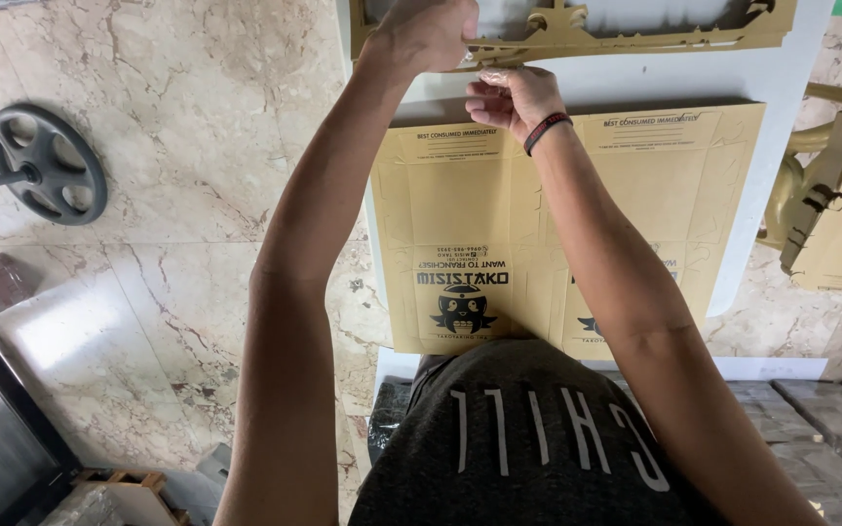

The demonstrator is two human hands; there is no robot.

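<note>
Weight plate lying on the marble floor | left hand pinching the lower edge of the cut-out cardboard sheet at the white table's far edge | right hand closing on the same edge just below | flat printed box sheet lying beneath both arms

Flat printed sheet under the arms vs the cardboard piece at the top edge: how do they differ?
The sheet lies whole and untouched; the top piece is a cut-out frame with holes. The left hand grips the top piece, the right hand is just below it; neither holds the sheet. Both are tan cardboard.
</note>
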